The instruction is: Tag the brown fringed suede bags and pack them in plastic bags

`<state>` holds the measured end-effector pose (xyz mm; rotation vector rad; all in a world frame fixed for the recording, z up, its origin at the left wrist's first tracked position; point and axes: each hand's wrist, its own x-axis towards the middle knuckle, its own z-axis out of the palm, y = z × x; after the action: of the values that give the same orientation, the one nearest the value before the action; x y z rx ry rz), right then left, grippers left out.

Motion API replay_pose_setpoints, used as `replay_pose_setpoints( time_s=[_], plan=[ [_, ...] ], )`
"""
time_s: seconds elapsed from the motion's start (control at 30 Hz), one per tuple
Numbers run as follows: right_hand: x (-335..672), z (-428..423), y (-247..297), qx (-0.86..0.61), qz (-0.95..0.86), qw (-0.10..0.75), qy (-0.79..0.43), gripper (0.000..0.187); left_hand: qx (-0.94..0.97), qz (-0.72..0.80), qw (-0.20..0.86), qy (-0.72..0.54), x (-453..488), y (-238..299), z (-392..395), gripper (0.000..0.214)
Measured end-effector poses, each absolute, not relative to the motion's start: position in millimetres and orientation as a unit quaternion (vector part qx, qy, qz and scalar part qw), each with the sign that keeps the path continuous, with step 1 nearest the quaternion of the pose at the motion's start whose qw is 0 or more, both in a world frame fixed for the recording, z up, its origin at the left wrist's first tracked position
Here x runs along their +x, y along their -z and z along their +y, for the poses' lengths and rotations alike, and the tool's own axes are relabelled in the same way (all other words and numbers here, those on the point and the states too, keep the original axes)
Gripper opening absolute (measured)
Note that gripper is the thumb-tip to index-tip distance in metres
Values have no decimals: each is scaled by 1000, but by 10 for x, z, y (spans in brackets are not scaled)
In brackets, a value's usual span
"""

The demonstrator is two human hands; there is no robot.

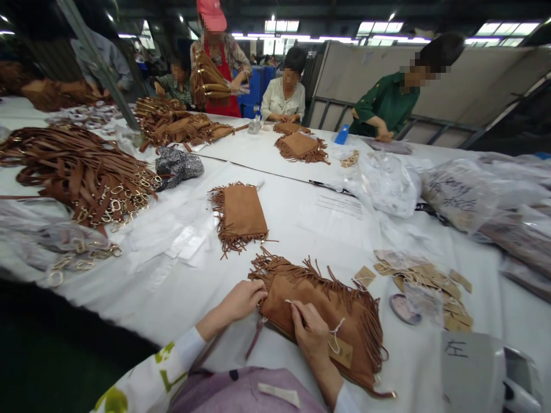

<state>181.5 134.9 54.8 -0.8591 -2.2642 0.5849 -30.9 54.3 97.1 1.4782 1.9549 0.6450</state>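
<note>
White table cloth [301, 212] spreads smooth ahead. Near its front edge lies a soft suede fringed bag [327, 301] — left hand [243, 298] clasping its corner, right hand [312, 332] pinching the thin tag string [338, 326].

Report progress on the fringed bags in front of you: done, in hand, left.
Done, possibly: one fringed pouch lies set aside, though no tag shows on it. In hand: the left hand pinches a corner of the top bag; the right hand holds the white string of a paper tag lying on it. Left: a pile of loose tags beside it.
</note>
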Motion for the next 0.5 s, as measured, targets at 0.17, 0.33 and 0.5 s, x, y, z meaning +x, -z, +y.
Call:
replay_pose_setpoints(
  time_s=[0.17,0.33,0.5],
  plan=[
    [1820,1364,-565,-310,-865,316,-235,22,569,757,252,-202,-829,-1171,647,10],
    [1812,1361,-589,-306,-865,318,-238,25,483,830,112,-253,-983,-1270,518,26],
    [1801,1368,-598,-303,-865,311,-252,26,431,740,381,-350,-412,-972,225,22]
  ],
)
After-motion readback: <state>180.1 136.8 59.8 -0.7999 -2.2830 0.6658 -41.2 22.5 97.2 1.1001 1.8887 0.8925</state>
